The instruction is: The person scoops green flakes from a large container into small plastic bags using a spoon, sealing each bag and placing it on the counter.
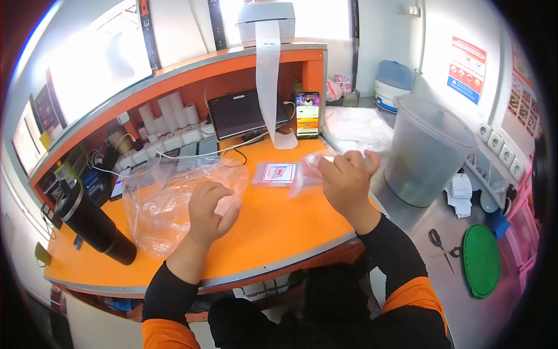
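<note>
My right hand (347, 185) is closed on a small clear plastic bag (306, 173), which hangs from the fingers to the left. Beside that bag, a flat stack of clear packets with a red and blue printed label (276, 174) lies on the orange table (261, 227). My left hand (210, 212) is held over the table with the fingers curled and the thumb apart from them, nothing showing between. Just left of it spreads a large crumpled clear plastic bag (160, 203).
A black tumbler (96, 224) leans in view at the left. Behind are a tablet (237, 116), an upright phone (307, 114) and a label printer (266, 23) trailing a paper strip. To the right stand a large plastic bin (427, 151), scissors (442, 250) and a green lid (481, 261).
</note>
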Tool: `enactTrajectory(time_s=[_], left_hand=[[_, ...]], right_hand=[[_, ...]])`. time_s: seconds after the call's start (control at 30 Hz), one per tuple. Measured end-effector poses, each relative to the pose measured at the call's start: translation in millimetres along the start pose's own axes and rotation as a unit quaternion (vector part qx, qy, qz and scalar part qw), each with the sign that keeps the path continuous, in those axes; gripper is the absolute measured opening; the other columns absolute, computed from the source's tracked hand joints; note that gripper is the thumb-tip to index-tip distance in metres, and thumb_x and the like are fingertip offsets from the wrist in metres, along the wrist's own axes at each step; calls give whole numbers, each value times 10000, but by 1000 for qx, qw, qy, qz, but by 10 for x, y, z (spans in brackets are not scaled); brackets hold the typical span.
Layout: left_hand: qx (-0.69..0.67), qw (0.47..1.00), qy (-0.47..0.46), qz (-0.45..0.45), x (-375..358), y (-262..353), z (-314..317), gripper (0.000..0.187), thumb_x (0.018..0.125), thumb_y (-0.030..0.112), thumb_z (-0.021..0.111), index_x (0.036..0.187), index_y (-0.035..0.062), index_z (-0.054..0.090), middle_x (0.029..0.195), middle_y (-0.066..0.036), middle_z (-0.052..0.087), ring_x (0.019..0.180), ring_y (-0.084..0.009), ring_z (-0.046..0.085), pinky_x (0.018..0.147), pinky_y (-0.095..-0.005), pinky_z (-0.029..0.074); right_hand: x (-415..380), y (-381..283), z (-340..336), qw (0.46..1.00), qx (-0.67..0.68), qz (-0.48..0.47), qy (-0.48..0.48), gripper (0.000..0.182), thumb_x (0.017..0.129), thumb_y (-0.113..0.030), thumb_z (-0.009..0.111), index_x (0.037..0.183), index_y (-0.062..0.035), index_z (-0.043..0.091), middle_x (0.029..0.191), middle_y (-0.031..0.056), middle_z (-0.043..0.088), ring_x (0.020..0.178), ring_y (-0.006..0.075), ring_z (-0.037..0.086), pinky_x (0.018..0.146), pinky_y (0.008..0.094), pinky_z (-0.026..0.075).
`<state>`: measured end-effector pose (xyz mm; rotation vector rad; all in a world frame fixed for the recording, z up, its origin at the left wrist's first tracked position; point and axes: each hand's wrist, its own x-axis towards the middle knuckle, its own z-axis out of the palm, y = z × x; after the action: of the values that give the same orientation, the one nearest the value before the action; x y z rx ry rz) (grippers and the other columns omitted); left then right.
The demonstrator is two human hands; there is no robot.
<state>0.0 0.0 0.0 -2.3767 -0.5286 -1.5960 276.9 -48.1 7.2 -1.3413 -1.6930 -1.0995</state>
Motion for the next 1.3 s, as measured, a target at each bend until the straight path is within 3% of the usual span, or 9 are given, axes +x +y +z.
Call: enactTrajectory(time_s=[0.17,0.27,0.37,0.53,0.6,0.7,0.9,1.1,1.3], left_hand=[[38,999,-27,14,-16,64,-8,188,674,125,709,809,69,591,771,-99,563,715,-273,542,622,-342,438],[47,998,-35,17,-40,65,6,165,671,120,710,780,72,597,764,-86,568,703,-267,545,610,-340,439],[52,998,-38,10,-62,52,-29,155,669,117,714,768,77,602,745,-79,571,680,-265,548,597,-340,440],[49,997,55,-10,-65,342,-392,122,688,70,684,739,54,575,702,-90,554,622,-267,524,570,-317,421],[10,993,110,-33,-210,623,-548,101,697,45,656,730,44,560,687,-97,545,606,-256,512,565,-304,410],[-124,975,158,-90,-629,1100,-520,82,699,35,628,738,38,557,673,-100,542,603,-235,509,563,-300,404],[-220,958,61,-176,-989,1710,-189,124,675,60,689,736,36,584,711,-105,576,658,-236,556,598,-311,440],[-264,943,-105,-176,-563,2042,-165,185,714,101,696,871,44,617,865,-92,599,787,-224,582,661,-314,466],[-593,685,-169,-389,-391,2280,63,715,860,416,574,1398,46,284,1396,-133,342,1278,-233,346,1009,-372,319]], right_hand=[[-252,70,-214,974,4,-82,-212,220,716,-281,664,889,-145,679,826,31,633,883,209,571,923,505,284],[114,220,-781,905,132,32,-402,337,689,-332,700,941,-110,681,781,70,652,803,233,612,862,445,388],[409,650,-1204,956,114,183,-201,403,706,-386,705,962,-76,671,645,104,632,594,258,614,597,343,478],[273,2277,-1426,853,-223,473,9,744,681,-477,683,1292,-121,453,1256,202,486,1166,363,459,964,438,386],[-568,4097,-834,805,14,593,20,884,650,-408,684,1377,-90,296,1295,202,434,1187,344,434,1000,458,335],[-74,2656,-1553,608,318,727,18,910,625,-258,633,1410,-95,201,1352,208,358,1235,360,366,989,586,268],[-278,2347,-1446,650,311,644,258,947,571,-63,539,1434,-78,150,1372,184,316,1225,315,359,982,503,300],[-666,1355,-2176,662,396,506,385,770,584,63,464,1345,-17,377,1236,127,478,1061,163,474,722,216,383],[-1098,645,-3071,654,514,410,375,721,559,79,431,1277,17,431,1299,169,461,1156,240,470,928,296,382]])
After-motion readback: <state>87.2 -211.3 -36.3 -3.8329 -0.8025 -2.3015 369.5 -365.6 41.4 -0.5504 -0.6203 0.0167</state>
